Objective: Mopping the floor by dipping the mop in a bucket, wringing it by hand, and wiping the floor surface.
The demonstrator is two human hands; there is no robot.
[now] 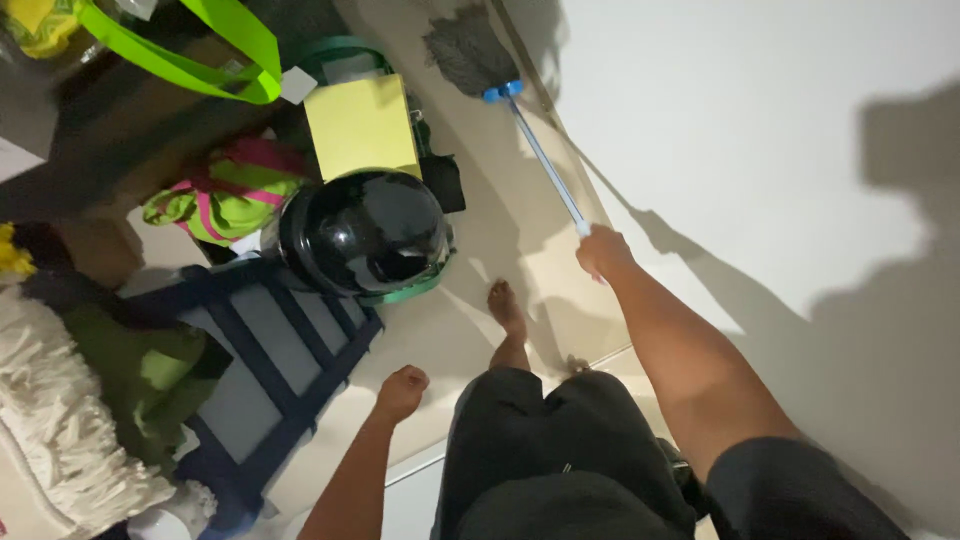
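My right hand [603,251] grips the end of a mop handle [546,159], a pale pole with a blue joint. Its grey mop head [467,49] rests on the beige floor beside the base of the white wall [760,130]. My left hand [402,391] is a closed fist with nothing in it, hanging near a dark blue slatted chair [270,370]. My bare foot [507,312] stands on the floor between the two hands, and I wear dark shorts.
A shiny black helmet [364,232] sits on the chair's edge. Behind it lie a yellow bag [362,126], a pink and green bag [226,196] and bright green straps [190,60]. A cream string mop head [60,410] lies at the left.
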